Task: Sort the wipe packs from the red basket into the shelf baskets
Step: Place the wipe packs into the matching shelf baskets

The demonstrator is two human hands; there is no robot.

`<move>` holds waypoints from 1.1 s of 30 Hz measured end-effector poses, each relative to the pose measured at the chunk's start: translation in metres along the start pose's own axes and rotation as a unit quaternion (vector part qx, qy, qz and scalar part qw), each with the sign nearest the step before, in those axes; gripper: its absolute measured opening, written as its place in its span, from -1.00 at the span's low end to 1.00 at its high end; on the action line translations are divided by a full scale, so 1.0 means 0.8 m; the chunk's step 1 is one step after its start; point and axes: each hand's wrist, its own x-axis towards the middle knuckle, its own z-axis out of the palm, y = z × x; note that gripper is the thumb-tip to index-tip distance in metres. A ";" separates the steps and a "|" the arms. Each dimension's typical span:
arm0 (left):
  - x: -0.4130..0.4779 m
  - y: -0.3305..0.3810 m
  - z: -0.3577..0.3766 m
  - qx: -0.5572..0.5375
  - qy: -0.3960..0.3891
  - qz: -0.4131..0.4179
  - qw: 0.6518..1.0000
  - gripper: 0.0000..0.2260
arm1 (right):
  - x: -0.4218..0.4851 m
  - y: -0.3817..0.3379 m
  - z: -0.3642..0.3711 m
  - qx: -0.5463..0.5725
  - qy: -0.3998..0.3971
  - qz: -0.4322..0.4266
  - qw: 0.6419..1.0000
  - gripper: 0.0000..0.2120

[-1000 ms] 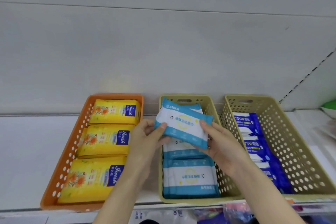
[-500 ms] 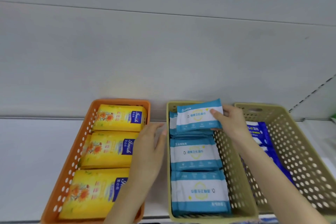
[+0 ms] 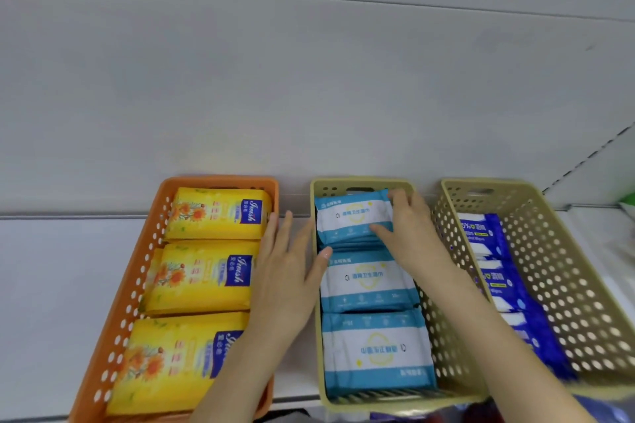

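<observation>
A light-blue and white wipe pack (image 3: 350,216) lies on the stack at the back of the middle beige basket (image 3: 443,285). My right hand (image 3: 409,237) holds its right end, with the thumb on its face and the fingers over its far corner. Two more packs of the same kind (image 3: 371,285) fill the rest of that basket. My left hand (image 3: 287,275) lies flat with straight fingers in the gap beside the basket, its thumb at the left rim. The red basket is out of view.
An orange basket (image 3: 144,271) on the left holds three yellow flower-print packs (image 3: 206,278). A second beige basket (image 3: 570,271) on the right holds dark blue packs (image 3: 494,282). All three stand on a white shelf (image 3: 62,285) against a grey back wall.
My right hand carried the light-blue pack back and down onto the rear stack of the middle basket. My left hand let go of it and settled flat beside the basket.
</observation>
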 end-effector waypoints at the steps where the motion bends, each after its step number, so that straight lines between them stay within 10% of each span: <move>1: 0.000 0.000 0.000 -0.009 0.000 -0.001 1.000 -0.48 | 0.001 -0.002 0.001 -0.001 0.001 -0.019 1.000 -0.50; 33: 0.006 -0.004 0.004 -0.040 0.027 0.000 0.999 -0.56 | -0.061 0.009 0.038 0.017 -0.098 -0.080 0.992 -0.46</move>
